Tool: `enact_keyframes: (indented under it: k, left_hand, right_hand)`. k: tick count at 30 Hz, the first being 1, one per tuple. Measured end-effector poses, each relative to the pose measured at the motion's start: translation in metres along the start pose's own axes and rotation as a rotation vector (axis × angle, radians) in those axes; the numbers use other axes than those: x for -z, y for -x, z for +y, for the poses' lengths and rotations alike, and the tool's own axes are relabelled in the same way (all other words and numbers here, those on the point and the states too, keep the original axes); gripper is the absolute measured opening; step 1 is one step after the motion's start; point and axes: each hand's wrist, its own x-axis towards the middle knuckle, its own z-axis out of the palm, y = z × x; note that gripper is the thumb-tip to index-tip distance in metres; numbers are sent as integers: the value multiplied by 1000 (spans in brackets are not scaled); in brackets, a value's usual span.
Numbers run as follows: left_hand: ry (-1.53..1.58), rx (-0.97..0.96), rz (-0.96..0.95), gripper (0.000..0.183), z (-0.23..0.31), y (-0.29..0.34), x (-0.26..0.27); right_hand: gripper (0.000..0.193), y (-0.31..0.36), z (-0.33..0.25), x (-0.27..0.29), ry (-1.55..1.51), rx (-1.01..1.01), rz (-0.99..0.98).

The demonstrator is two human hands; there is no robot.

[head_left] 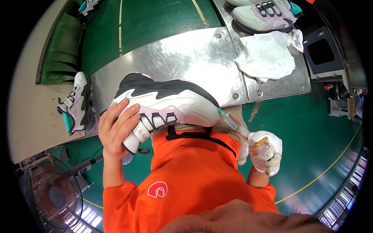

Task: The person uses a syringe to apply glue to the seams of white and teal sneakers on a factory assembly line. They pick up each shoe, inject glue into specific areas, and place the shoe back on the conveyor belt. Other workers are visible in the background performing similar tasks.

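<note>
A white and pale pink sneaker (196, 106) with a dark grey sole lies on its side in front of me, sole turned away and toe to the right. Bare fingers of my left hand (116, 126) wrap over its heel and ankle part, gripping it. My right hand (268, 155), in a white glove, is closed round a clear syringe (233, 122) with a teal tip. That tip points at the sneaker's toe and appears to touch it near the sole edge. A short tan stick (258, 143) shows at the glove; how it is held is unclear.
Across the bench runs a metal plate (175, 54) beside a green surface (155, 19). A white cloth (268, 54) and more sneakers (266, 17) lie at the far right. Another sneaker (79, 105) stands on the left board. A fan (56, 194) is at lower left.
</note>
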Motion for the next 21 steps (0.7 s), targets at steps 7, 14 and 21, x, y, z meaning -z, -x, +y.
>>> enact_keyframes:
  k: [7,14,21]
  left_hand:
    - [-2,-3,5,39,0,-1,0]
    - [16,-5,25,39,0,-1,0]
    - [14,-24,65,35,0,-1,0]
  right_hand:
    - [82,8,11,-8,-42,91,61]
    - [80,14,11,-10,-70,92,87]
    - [85,0,-1,-10,-62,142,153]
